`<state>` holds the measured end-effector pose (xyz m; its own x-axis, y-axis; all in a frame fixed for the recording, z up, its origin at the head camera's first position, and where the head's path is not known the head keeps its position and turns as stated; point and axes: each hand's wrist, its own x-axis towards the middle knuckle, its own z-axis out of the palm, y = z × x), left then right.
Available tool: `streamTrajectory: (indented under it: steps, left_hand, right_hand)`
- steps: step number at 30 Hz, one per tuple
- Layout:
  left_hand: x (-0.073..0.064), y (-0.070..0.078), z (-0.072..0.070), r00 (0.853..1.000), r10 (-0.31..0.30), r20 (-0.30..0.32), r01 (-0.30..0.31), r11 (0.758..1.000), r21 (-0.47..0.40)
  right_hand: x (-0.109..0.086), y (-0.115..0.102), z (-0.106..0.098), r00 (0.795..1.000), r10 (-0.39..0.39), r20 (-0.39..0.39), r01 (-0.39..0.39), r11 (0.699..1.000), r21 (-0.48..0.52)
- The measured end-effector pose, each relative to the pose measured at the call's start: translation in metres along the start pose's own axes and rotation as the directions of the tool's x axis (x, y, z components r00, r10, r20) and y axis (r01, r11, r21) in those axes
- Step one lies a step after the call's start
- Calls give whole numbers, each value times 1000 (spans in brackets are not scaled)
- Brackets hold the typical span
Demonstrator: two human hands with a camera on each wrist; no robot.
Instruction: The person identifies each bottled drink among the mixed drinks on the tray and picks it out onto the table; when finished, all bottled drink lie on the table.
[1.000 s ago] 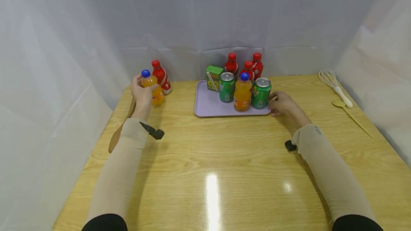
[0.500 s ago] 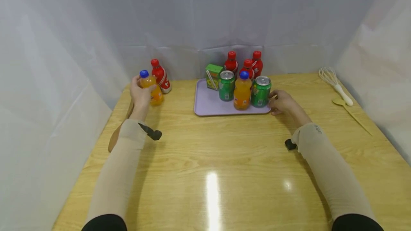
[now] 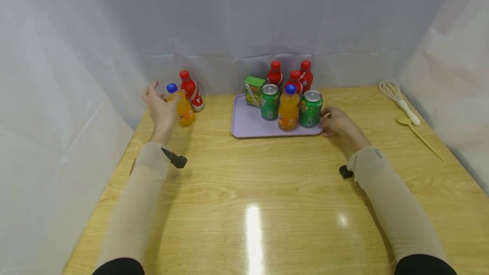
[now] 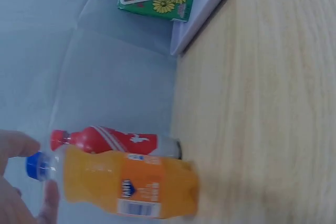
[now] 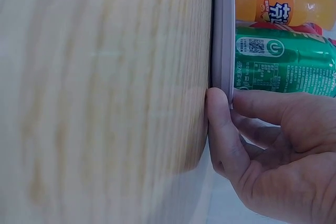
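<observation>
Left hand (image 3: 161, 108): fingers spread apart beside the upper part of the orange bottle, with nothing gripped; whether a fingertip touches it I cannot tell.
Orange bottle (image 3: 185, 113): upright on the far left of the counter (image 3: 244, 173); clear plastic, blue cap, orange drink, orange label with a dark blue logo patch.
Red bottle (image 3: 192, 94): upright just behind it, red cap, white markings, pale base.
Right hand (image 3: 334, 122): thumb and fingers pinch the tray's near right corner.
Tray (image 3: 246, 124): pale purple, low rim, flat on the counter.
On the tray: a green can (image 3: 310, 111) nearest the right hand, a second orange bottle (image 3: 288, 113), another can (image 3: 270, 104) and a green carton (image 3: 255, 90) with a white straw.
Far right: white-handled whisk (image 3: 408, 113).
Since half a second ago: the left hand has loosened and shifted left off the orange bottle, which stays standing in place; the right hand has not moved.
</observation>
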<state>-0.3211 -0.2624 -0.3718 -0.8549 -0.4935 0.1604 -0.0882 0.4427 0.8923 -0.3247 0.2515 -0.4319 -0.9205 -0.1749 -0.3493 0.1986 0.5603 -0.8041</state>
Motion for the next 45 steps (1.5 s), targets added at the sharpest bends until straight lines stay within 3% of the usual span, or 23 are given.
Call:
streamTrajectory:
  steps: [2,4,7,10,14,19,25,28,31,34,38,41,45]
  left_hand:
    - [-3,8,-1,992,92,-87,-92,996,0]
    - [-6,18,1,969,201,-142,-204,979,-8]
    - [-14,31,8,932,337,-133,-346,937,-55]
    - [-27,43,21,911,410,-47,-413,901,-131]
    - [-48,57,46,872,479,99,-463,873,-153]
    - [-70,73,85,794,546,267,-535,836,-119]
    - [-94,82,125,678,584,446,-622,780,-74]
    - [-102,84,139,636,595,492,-682,731,-3]
    - [-108,86,151,607,594,528,-726,685,64]
    - [-113,86,162,588,574,570,-741,664,96]
    - [-116,87,175,577,532,620,-750,645,144]
    - [-118,85,182,582,502,640,-750,636,183]
    - [-118,83,190,603,476,641,-740,634,225]
  right_hand:
    - [0,0,-1,1000,-4,0,4,1000,2]
    - [0,0,-1,1000,-5,-2,5,1000,2]
    - [0,0,-2,1000,-4,-3,4,1000,5]
    - [0,0,0,1000,-1,-2,1,1000,9]
    - [-1,-1,2,1000,0,-7,0,1000,1]
    - [0,0,3,1000,12,-15,-12,1000,-9]
    - [2,1,4,1000,7,-15,-7,1000,11]
    - [2,2,4,1000,6,-15,-6,1000,17]
    - [2,1,4,1000,8,-15,-8,1000,17]
    - [1,0,3,1000,10,-16,-10,1000,11]
    - [0,-1,4,1000,9,-18,-9,1000,10]
    - [0,-1,4,1000,12,-16,-11,1000,16]
    - [1,0,3,1000,16,-15,-16,1000,20]
